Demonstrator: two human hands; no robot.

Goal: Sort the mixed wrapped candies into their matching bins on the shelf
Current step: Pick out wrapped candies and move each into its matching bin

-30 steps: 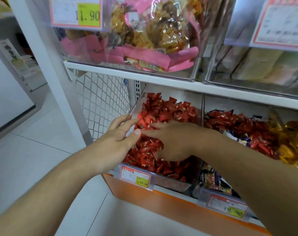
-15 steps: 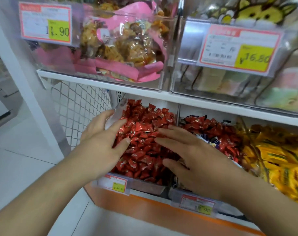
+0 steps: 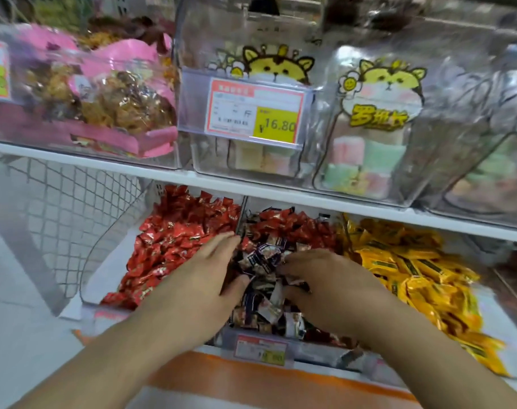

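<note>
Left hand [image 3: 204, 278] flat, fingers straight; right hand [image 3: 325, 287] curled downward.

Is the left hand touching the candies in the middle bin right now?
Touching. In the head view, the left hand reaches over the divider and its fingertips press into the dark-wrapped candies in the middle bin.

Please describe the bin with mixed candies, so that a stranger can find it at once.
On the lower shelf, the mixed bin stands between the all-red bin and the yellow candies. Only it holds purple-and-white wrappers with red candies behind.
</note>
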